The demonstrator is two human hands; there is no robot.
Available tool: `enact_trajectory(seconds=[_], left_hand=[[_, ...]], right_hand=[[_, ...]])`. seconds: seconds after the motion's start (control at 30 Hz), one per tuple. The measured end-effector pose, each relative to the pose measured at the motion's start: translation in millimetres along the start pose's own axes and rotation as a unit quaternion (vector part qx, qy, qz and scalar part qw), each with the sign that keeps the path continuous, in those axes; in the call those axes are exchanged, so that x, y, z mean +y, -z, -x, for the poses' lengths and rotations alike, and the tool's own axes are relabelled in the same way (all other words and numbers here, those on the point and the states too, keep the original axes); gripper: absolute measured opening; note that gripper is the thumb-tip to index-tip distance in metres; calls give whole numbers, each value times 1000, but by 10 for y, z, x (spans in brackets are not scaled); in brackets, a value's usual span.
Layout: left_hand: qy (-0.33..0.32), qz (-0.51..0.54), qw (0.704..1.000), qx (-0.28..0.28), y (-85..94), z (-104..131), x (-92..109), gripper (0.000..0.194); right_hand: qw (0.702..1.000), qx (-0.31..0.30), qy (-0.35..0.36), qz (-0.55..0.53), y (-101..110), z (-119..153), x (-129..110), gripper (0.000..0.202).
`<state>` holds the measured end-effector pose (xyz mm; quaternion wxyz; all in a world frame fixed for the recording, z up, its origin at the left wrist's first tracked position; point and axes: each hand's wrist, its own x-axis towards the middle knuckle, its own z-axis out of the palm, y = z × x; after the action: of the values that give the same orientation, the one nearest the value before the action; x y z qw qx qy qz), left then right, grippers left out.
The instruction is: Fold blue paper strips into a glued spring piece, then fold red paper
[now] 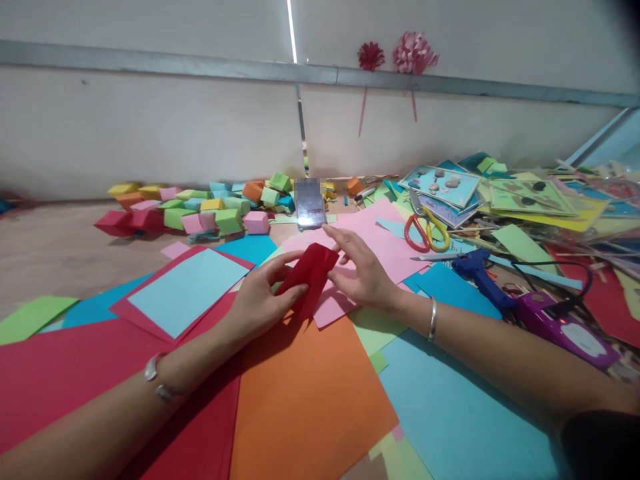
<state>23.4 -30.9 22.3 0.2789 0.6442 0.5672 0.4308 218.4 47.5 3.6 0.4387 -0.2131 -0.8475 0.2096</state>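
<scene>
A piece of folded red paper [311, 273] is held up above the orange sheet [310, 400]. My left hand [267, 290] grips its left side, thumb in front and fingers behind. At the paper's right edge, my right hand [357, 267] pinches it between thumb and bent fingers, while the index finger stretches forward. Left of my hands, a light blue sheet [190, 290] lies on a smaller red sheet. Pink paper [385, 247] spreads beyond my right hand.
Several coloured paper cubes [230, 221] sit at the back left beside a phone [311, 207]. Scissors [427, 230], a utility knife [435, 257] and a purple-and-blue glue gun [540, 313] lie to the right. Decorated cards [443, 187] are piled behind. Paper flowers [414, 53] hang on the wall rail.
</scene>
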Motion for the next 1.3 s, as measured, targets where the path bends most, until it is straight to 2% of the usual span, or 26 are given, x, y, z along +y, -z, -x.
enact_trajectory(seconds=[0.03,0.1,0.2,0.23,0.3,0.47,0.63,0.73,0.8,0.87,0.93,1.03,1.13,1.2,1.3], left_hand=[[8,6,1000,7,0,0,5,55],[10,4,1000,16,2,4,20,55],[7,4,999,31,9,9,36,54],[11,9,999,38,12,10,39,55],[26,24,998,55,19,9,42,55],[73,92,991,69,8,19,67,57],[87,147,984,55,-31,36,71,64],[90,140,985,47,-27,36,56,64],[99,79,991,52,1,43,43,55],[88,-39,994,58,51,67,31,44],[21,-191,980,49,112,109,20,34],[-139,-361,922,-1,187,189,11,19],[-241,-402,880,-73,204,242,15,18],[-266,-404,870,-97,182,254,29,17],[-273,-410,865,-97,126,257,66,17]], right_hand=[[995,21,43,89,0,-5,-23,59],[960,41,145,235,-1,-10,-83,41],[902,54,274,328,5,1,-165,16],[890,62,300,337,13,8,-178,10],[872,68,332,353,43,19,-176,13],[843,22,357,402,135,21,-100,18],[843,-10,357,403,140,42,-99,20],[878,-49,308,363,162,56,-75,23],[910,-78,268,308,196,51,-17,19],[927,-109,252,255,231,34,68,16],[930,-136,260,221,253,15,157,17],[930,-165,277,176,250,3,243,18],[933,-164,285,144,224,14,246,14],[936,-161,280,141,208,25,222,14],[939,-174,262,143,196,34,195,13]])
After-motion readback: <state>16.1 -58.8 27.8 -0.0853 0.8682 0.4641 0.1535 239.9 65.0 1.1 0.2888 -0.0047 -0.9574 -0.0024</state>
